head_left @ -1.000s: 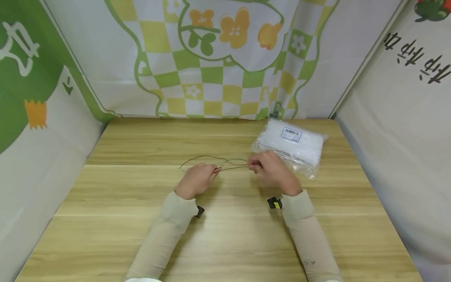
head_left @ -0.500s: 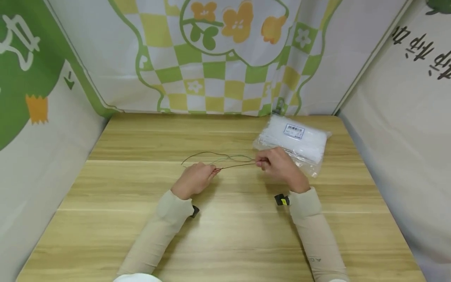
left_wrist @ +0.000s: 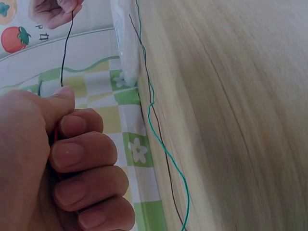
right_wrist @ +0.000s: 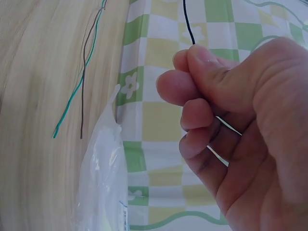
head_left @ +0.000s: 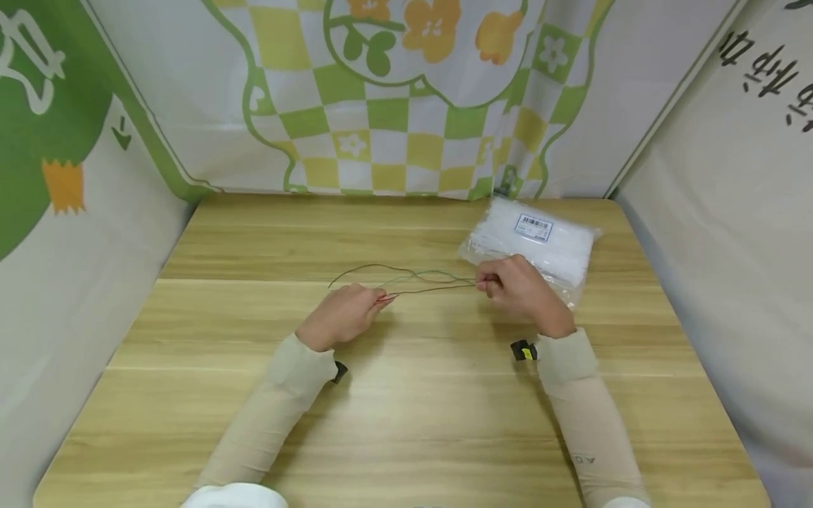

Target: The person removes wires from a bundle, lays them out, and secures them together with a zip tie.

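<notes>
A thin black wire [head_left: 432,289] runs nearly straight between the two hands. My left hand [head_left: 339,315] grips its left part, thumb over curled fingers, along with a red wire [left_wrist: 56,132] that shows at the fist. The other end is pinched between thumb and fingertips of my right hand [head_left: 522,291]; in the right wrist view the black wire [right_wrist: 188,21] leaves those fingertips. Just beyond the hands a green wire [left_wrist: 185,185] and a brown wire [left_wrist: 165,149] lie on the table, crossing each other.
A clear plastic bag [head_left: 508,226] of white strips with a barcode label lies at the back right, partly behind the right hand. The wooden table [head_left: 406,423] ends at a checkered curtain [head_left: 394,134] behind, with fabric walls on both sides.
The hands have drawn apart, the right hand going right and the left hand slightly left. A longer stretch of black wire now spans them. The head view has shifted a little.
</notes>
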A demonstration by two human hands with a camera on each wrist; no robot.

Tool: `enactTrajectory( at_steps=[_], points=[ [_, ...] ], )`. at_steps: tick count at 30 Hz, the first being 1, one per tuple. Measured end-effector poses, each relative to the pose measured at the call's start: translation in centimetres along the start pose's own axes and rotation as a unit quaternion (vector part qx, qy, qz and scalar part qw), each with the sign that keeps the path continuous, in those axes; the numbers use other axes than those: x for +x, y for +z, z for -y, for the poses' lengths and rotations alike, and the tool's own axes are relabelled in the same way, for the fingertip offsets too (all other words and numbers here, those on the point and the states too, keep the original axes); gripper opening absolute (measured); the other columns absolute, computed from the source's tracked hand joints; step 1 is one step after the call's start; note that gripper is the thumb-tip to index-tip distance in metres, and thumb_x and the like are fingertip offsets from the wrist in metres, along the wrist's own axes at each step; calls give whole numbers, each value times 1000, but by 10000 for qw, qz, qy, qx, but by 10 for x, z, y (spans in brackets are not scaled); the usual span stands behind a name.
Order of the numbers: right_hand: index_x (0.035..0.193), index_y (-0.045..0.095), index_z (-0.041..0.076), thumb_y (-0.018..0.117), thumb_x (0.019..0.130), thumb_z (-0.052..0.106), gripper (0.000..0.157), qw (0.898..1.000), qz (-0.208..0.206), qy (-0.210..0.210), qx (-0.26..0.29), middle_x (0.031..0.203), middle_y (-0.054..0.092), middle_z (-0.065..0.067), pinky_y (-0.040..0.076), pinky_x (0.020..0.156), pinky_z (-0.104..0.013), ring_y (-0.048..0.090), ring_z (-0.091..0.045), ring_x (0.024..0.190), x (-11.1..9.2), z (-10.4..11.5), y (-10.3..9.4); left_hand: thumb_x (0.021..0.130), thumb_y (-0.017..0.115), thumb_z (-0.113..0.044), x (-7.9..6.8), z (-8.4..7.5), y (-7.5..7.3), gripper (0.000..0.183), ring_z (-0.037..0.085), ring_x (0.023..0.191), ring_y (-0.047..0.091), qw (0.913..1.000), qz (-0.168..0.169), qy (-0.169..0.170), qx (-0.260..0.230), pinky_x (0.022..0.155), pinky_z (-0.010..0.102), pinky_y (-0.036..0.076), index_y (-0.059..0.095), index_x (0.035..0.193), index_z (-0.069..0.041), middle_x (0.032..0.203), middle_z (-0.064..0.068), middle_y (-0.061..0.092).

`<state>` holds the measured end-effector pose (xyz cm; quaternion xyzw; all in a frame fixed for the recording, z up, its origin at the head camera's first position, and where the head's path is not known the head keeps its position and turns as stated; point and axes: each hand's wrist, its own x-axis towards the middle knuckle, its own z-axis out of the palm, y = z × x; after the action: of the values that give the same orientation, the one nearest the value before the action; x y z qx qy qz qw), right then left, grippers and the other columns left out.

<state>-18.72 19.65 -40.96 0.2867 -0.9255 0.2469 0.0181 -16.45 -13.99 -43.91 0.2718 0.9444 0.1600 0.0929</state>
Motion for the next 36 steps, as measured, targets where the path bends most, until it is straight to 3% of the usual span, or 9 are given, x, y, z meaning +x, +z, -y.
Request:
enactTrajectory(
  at_steps=[6,13,23,32,36],
  points=[
    [84,75,10,67,94,-2,17,9999,84,129,-39,72,67,1,49,67,-31,55,-12,67,-2,-10,-2,116,41,-32,-4,7,-4,40,14,65,44,9997,-95,204,-50,76,38,48,48,79,-17,67,-5,34],
    [84,75,8,65,93,-2,16,9999,138,45,-38,72,67,1,48,65,-30,54,-12,66,-3,-18,0,116,38,-30,-9,12,-8,42,10,59,29,9986,-109,378,-365,67,32,40,40,77,-18,66,-6,29],
    [81,73,10,65,92,-4,19,9999,113,114,-9,68,63,3,44,63,-29,52,-12,65,-7,-21,0,117,37,-28,-14,16,-12,40,8,62,34,9962,-67,495,-716,69,31,42,43,79,-18,68,-7,36],
    [82,74,11,65,94,-1,19,9999,49,59,-122,71,66,4,47,65,-30,55,-12,67,-7,-23,2,115,40,-23,-21,20,-12,40,7,57,24,9910,-100,448,-1261,61,24,28,36,75,-19,65,-8,28],
    [86,76,10,64,94,-1,18,9998,211,-20,1,74,68,3,49,66,-30,56,-11,68,-6,-24,5,113,37,-18,-21,21,-12,38,7,57,22,9926,-189,471,-1104,60,23,26,36,75,-18,64,-8,27]
  ],
)
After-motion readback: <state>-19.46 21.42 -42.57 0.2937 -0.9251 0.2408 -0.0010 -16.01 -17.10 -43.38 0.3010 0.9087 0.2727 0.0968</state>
